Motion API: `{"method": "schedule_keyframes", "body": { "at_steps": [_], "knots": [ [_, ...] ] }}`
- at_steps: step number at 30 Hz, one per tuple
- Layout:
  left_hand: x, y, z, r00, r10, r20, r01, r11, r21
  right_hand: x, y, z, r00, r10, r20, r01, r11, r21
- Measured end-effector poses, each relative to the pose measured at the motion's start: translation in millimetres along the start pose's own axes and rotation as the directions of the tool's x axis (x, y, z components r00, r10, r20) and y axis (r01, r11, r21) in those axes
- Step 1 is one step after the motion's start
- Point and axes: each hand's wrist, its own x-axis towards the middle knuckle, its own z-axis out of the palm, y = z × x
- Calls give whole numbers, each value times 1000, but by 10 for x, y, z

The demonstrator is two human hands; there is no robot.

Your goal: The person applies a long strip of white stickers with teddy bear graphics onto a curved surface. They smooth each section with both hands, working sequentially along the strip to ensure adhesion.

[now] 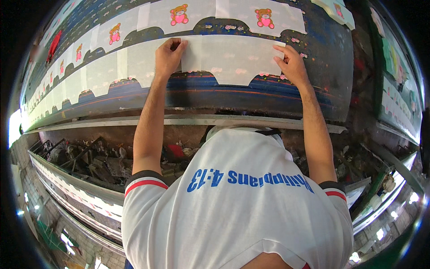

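Observation:
A white cut fabric panel [233, 58] with a notched lower edge lies on the dark blue, paint-marked long table [201, 98]. My left hand [169, 58] is closed at the panel's upper left corner, its thumb and fingertips pinched on the edge. At the upper right corner my right hand [292, 66] grips the panel's edge between thumb and fingers. Faint pink marks show through the white cloth. To the left, another plain white panel [145, 58] lies partly under my left hand, and more stretch along the same row.
Beyond lies a row of white panels printed with a brown-and-pink teddy bear [179, 15]. A red object [54, 45] rests at the far left of the table. Another table with panels [398, 103] stands at right. Scraps fill a space [98, 157] below the table's near rail [215, 120].

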Motion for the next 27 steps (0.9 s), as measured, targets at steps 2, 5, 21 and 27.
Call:
{"method": "schedule_keyframes", "body": {
  "at_steps": [2,5,21,27],
  "knots": [
    [24,-21,3,998,58,-7,-58,998,-11,9,-21,4,1000,-2,5,2,999,-32],
    [8,67,4,1000,18,-3,-17,999,41,-2,-35,28,999,45,-12,-46,998,-34],
    [-358,244,448,804,525,279,-535,434,724,44,27,70,999,51,-10,-51,998,30],
    [-655,935,1686,755,507,414,-654,552,517,-224,142,68,973,80,-215,-49,988,144]
  ]
}}
